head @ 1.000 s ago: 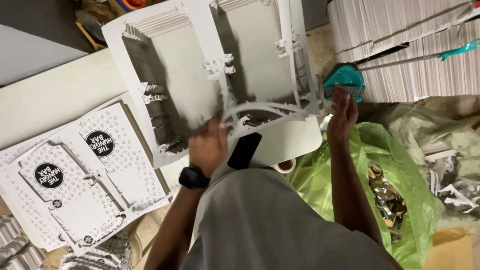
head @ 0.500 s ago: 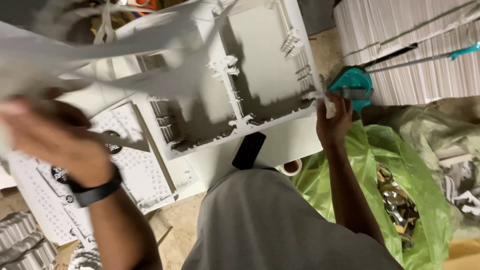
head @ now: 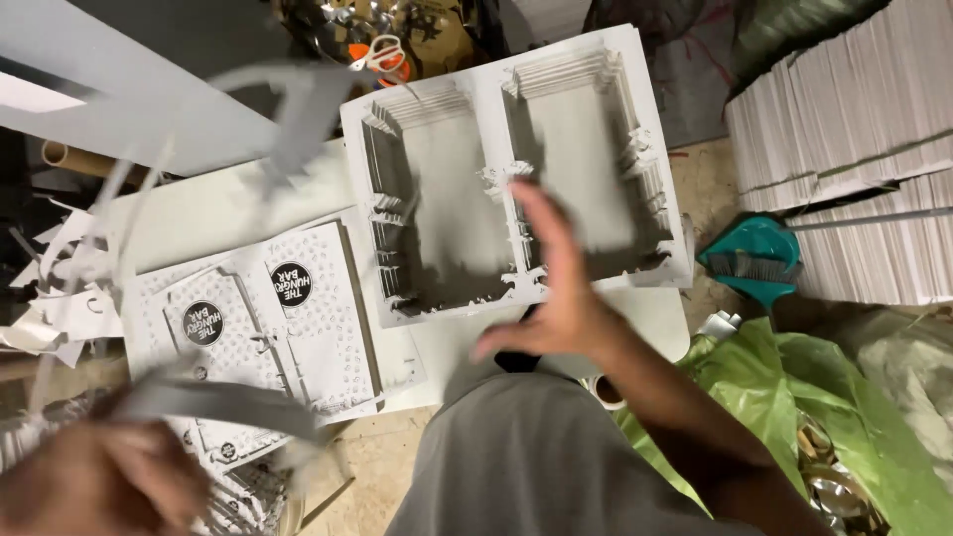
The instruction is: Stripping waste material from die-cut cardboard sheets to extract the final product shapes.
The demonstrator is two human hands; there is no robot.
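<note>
Your right hand [head: 551, 298] is open, fingers spread and blurred, and it holds nothing. It hovers over the near edge of the white die-cut card stack [head: 516, 174], at the strip that divides its two rectangular cut-out wells; I cannot tell whether the fingertips touch the card. That stack lies flat on the white table [head: 228, 203], its far corners overhanging the table's far edge and its near edge standing well inside the table's front rim.

Your left hand [head: 94, 486] sits low at the near left corner of the view, heavily blurred. It appears closed around a long grey-white waste strip [head: 223, 402], which arcs up and left across the view; how tight the grip is cannot be judged.

Left of the stack, printed white cartons with round black marks [head: 258, 318] lie flat, covering the table's near left part up to its front edge. A bare band of tabletop runs between these cartons and the stack, and another behind the cartons.

Loose white offcuts [head: 60, 288] crowd the table's left edge. Orange-handled scissors [head: 382, 55] lie beyond the far edge. To your right, a teal dustpan with brush [head: 754, 258] rests on the floor just beside the stack's right corner, tall piles of white sheets [head: 844, 149] rise behind it, and a green plastic bag [head: 794, 397] fills the floor by your right arm.
</note>
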